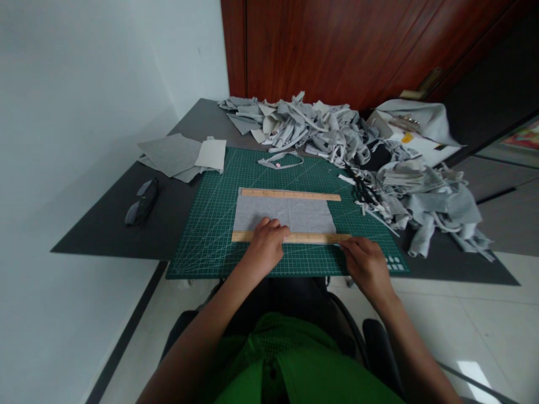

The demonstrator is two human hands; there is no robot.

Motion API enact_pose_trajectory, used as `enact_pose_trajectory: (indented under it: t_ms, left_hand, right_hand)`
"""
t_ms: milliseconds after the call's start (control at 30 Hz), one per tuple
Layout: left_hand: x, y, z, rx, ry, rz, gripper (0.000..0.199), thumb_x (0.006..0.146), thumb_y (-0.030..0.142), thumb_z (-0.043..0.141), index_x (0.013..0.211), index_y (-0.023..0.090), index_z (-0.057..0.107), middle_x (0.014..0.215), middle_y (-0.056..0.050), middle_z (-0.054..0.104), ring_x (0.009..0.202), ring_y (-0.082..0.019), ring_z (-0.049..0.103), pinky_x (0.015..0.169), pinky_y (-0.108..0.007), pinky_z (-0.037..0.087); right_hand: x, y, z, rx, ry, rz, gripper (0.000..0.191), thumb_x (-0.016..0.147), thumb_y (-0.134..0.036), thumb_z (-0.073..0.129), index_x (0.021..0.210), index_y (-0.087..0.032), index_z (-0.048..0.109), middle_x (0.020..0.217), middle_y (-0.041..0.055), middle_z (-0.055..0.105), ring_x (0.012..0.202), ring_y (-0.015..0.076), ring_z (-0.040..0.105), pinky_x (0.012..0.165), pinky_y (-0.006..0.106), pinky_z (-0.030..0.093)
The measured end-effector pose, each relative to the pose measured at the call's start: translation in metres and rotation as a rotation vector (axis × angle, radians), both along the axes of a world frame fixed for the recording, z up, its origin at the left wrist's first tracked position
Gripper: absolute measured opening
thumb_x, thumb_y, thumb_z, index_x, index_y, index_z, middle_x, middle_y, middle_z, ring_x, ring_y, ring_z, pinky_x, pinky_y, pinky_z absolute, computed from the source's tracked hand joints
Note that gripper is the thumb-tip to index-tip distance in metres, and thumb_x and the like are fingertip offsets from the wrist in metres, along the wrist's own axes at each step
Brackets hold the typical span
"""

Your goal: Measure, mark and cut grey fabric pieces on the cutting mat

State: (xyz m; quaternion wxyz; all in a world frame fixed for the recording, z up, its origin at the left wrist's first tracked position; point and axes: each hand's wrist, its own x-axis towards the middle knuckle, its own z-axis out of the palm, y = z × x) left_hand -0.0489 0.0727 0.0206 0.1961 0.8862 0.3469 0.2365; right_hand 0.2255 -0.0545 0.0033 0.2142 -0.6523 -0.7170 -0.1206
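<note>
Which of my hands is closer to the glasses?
Left. Your left hand rests on the near ruler, right of the glasses; your right hand is farther right, at that ruler's right end.

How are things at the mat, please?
Left hand on near ruler; right hand at its right end. Cloth spread on mat, far ruler on top. Scraps heaped beyond, off cloth.

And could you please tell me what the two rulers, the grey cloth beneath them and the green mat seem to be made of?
The rulers look like smooth wood, judging by their tan colour. The grey cloth seems matt textile, with visible creases. The green mat is probably dull plastic, flat with printed gridlines.
</note>
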Motion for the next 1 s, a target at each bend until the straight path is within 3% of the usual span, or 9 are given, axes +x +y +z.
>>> enact_pose_trajectory:
  t_ms: [400, 700, 1000]
  left_hand:
    - [0.001, 0.001, -0.003, -0.009, -0.034, -0.012, 0.035, 0.078, -0.012, 0.045, 0.078, 0.02, 0.059, 0.089, -0.004, 0.06, 0.09, -0.023, 0.053, 0.083, -0.039, 0.044]
    - [0.002, 0.002, -0.001, -0.004, -0.022, -0.014, 0.035, 0.077, -0.012, 0.045, 0.077, 0.02, 0.058, 0.088, -0.004, 0.06, 0.087, -0.022, 0.053, 0.082, -0.038, 0.044]
    - [0.001, 0.002, -0.003, 0.011, -0.026, -0.008, 0.034, 0.079, -0.012, 0.045, 0.077, 0.019, 0.06, 0.089, -0.004, 0.061, 0.088, -0.023, 0.052, 0.081, -0.038, 0.043]
  right_hand:
    - [-0.003, -0.006, 0.005, -0.008, -0.132, -0.051, 0.029, 0.096, -0.006, 0.048, 0.104, -0.02, 0.073, 0.099, 0.0134, 0.073, 0.089, 0.0304, 0.064, 0.076, 0.043, 0.047]
    - [-0.003, -0.002, 0.004, -0.031, 0.027, 0.037, 0.029, 0.098, -0.008, 0.046, 0.109, -0.02, 0.07, 0.103, 0.0149, 0.071, 0.097, 0.0317, 0.066, 0.087, 0.048, 0.057]
    - [-0.013, 0.007, -0.001, -0.05, 0.196, 0.095, 0.024, 0.103, -0.018, 0.049, 0.113, -0.024, 0.069, 0.106, 0.0121, 0.072, 0.101, 0.0311, 0.067, 0.092, 0.051, 0.058]
